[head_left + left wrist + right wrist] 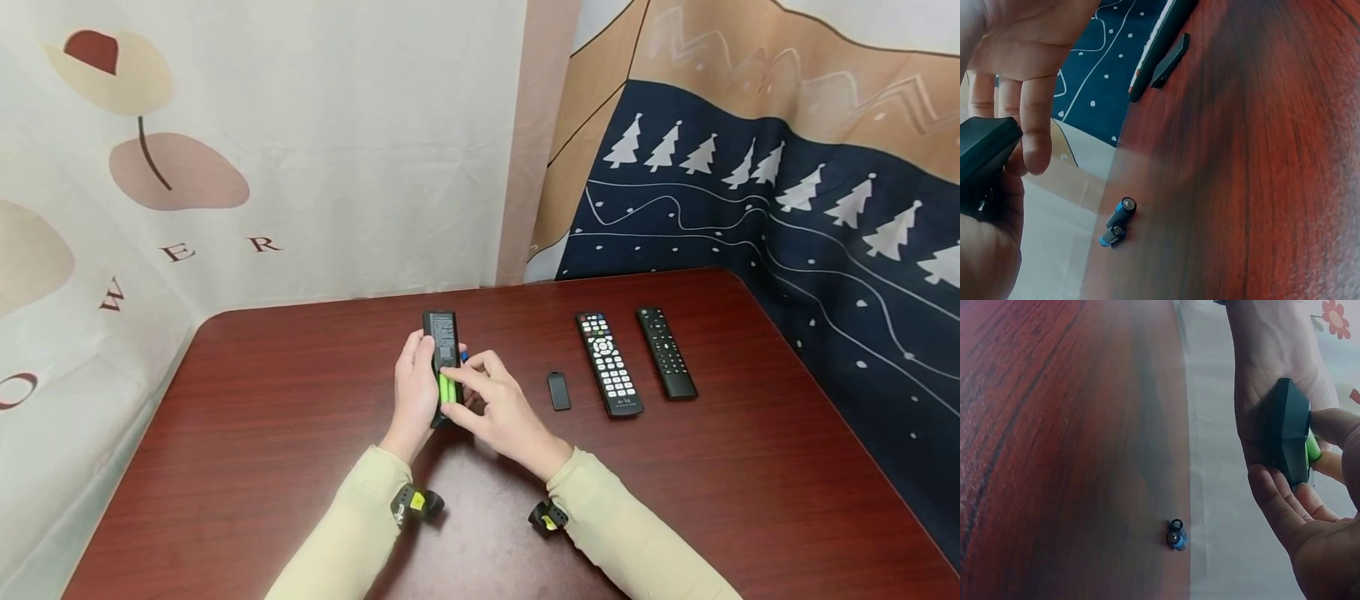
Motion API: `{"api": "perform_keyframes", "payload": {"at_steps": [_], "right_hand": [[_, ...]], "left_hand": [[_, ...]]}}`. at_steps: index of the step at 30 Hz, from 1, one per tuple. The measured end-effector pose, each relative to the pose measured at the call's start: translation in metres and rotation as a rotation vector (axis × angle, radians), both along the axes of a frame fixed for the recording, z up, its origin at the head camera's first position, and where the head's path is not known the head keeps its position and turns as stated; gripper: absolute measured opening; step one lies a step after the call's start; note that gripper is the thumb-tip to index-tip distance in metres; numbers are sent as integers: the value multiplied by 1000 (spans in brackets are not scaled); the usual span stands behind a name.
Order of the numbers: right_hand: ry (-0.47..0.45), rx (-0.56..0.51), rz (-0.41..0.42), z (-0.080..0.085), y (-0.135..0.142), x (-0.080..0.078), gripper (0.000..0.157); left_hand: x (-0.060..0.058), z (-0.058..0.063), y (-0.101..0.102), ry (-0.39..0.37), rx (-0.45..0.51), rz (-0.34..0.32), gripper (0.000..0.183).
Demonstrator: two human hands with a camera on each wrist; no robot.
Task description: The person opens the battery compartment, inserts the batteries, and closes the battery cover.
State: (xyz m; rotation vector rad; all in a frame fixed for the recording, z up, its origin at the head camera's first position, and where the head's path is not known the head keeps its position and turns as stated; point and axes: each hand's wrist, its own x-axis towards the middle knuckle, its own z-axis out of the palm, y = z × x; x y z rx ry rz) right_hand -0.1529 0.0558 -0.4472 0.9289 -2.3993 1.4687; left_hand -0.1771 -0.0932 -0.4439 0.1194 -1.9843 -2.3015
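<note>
In the head view my left hand (pixel 415 379) grips a black remote control (pixel 441 333) with its back facing up. Its battery compartment is uncovered, and green batteries (pixel 447 390) show at the near end. My right hand (pixel 501 408) pinches a green battery (pixel 1312 449) between thumb and index finger at the compartment. The right wrist view shows that battery standing a little out of the remote. How far each battery is seated cannot be told. In the left wrist view, the remote's end (pixel 988 150) hides the batteries.
Two blue-and-black batteries (pixel 1121 212) lie on the table behind the hands, mostly hidden in the head view. To the right are a small black battery cover (pixel 558 391), a remote with white buttons (pixel 611 367) and a slimmer black remote (pixel 667 354). Curtains border the table (pixel 300 467).
</note>
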Motion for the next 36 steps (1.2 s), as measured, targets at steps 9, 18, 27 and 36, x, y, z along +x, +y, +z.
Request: {"api": "perform_keyframes", "payload": {"at_steps": [9, 18, 27, 36], "right_hand": [[39, 9, -10, -3, -2, 0, 43], [140, 56, -3, -4, -2, 0, 45], [184, 72, -6, -6, -3, 1, 44], [163, 61, -8, -9, 0, -2, 42]], "left_hand": [[-1, -2, -1, -9, 27, -12, 33], [-1, -2, -1, -30, 88, -12, 34], [-1, -3, 0, -25, 106, 1, 33], [-2, -4, 1, -22, 98, 3, 34]]}}
